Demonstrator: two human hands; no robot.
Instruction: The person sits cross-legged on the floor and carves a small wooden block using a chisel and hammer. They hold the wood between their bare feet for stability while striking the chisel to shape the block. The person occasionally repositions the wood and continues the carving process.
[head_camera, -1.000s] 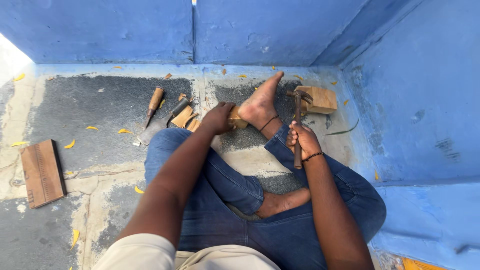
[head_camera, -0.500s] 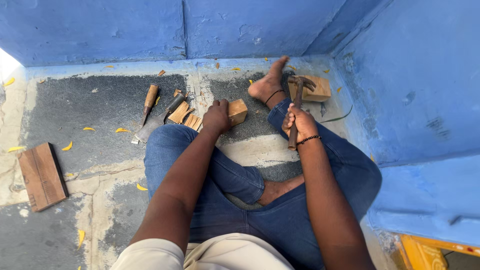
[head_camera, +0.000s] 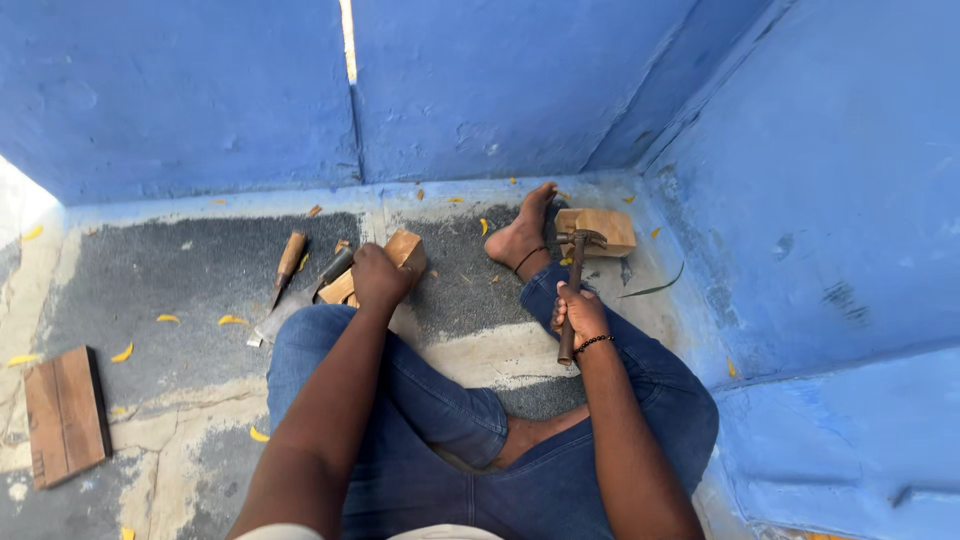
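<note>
The person sits cross-legged on a grey concrete floor (head_camera: 170, 270) in a corner of blue walls (head_camera: 500, 90), seen from above. The left hand (head_camera: 378, 277) reaches forward over the left knee and its fingers (head_camera: 392, 290) are curled shut around the near end of a small light wooden block (head_camera: 405, 249), which rests on the floor just beyond the knee — the block's far corner juts out past the knuckles, toward the wall. Just left of that hand lie more pale wood pieces (head_camera: 338, 292), touching or nearly touching the block; whether the hand also grips a tool there cannot be told.

The right hand (head_camera: 580, 312) is closed on the handle of a hammer (head_camera: 573, 290), gripping it about midway along. The handle stands nearly upright in the view, its lower end sticking out below the fist and its dark metal head (head_camera: 580, 238) up near the bare foot (head_camera: 522, 235). The hammer is well apart from the held block, with the foot and a patch of floor between them.

Behind the hammer head, against the wall, sits a second, larger wooden block (head_camera: 600, 228). On the floor to the left lie a wooden-handled chisel (head_camera: 288, 262) and a flat metal blade (head_camera: 275, 322) — further left, a dark reddish board (head_camera: 65, 412). Yellow shavings (head_camera: 232, 320) are scattered about.
</note>
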